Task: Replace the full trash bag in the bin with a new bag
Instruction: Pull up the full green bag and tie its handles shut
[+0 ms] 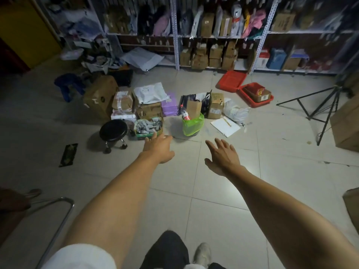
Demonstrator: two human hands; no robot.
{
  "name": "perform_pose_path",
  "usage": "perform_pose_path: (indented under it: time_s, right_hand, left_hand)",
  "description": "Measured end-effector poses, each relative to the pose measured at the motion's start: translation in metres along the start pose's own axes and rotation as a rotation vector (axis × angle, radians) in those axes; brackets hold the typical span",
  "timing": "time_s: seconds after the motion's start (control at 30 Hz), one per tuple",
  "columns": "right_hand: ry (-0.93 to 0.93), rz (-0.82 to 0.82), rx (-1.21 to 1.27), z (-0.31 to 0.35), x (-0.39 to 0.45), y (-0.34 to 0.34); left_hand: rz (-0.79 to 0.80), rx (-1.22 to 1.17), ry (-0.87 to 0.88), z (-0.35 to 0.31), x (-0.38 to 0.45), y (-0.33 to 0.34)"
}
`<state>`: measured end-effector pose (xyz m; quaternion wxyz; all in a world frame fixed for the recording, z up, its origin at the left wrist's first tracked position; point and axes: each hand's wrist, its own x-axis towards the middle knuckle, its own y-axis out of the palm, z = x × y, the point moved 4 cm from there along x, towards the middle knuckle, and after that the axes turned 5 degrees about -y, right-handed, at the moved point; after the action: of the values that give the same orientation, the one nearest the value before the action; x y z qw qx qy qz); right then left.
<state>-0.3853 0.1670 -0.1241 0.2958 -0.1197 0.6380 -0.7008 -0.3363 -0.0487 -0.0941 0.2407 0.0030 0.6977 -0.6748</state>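
A small bin lined with a bright green trash bag [192,125] stands on the tiled floor ahead of me. A cardboard box [193,109] and a red-capped plastic bottle [184,113] stick out of its top. Both my arms reach forward over the floor. My left hand [158,148] is stretched out, fingers relaxed, holding nothing, short of the bin and to its left. My right hand [223,155] is spread open with fingers apart, empty, short of the bin and to its right. Neither hand touches the bag.
A black round stool [113,131] and a green box of small items [149,127] sit left of the bin. Cardboard boxes [101,96], a white paper pad [225,126], red trays [256,95], a tripod [322,105] and shelving [176,33] surround the area. A metal chair frame [58,216] is at my lower left.
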Motion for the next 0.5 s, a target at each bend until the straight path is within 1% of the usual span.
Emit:
perform_pose_path:
  time_s: [0.13, 0.3, 0.4, 0.5]
  right_hand:
    - [0.013, 0.015, 0.005, -0.017, 0.051, -0.003]
    - [0.053, 0.037, -0.012, -0.030, 0.125, -0.001]
    - [0.087, 0.066, 0.014, -0.027, 0.174, -0.001]
    - [0.078, 0.075, 0.039, -0.016, 0.225, -0.005]
  left_hand:
    - [0.022, 0.006, 0.000, 0.004, 0.053, -0.002]
    - [0.014, 0.019, 0.040, 0.012, 0.139, -0.013]
    - [0.017, 0.016, 0.060, 0.022, 0.191, -0.021]
    - [0.043, 0.011, 0.074, 0.039, 0.238, -0.029]
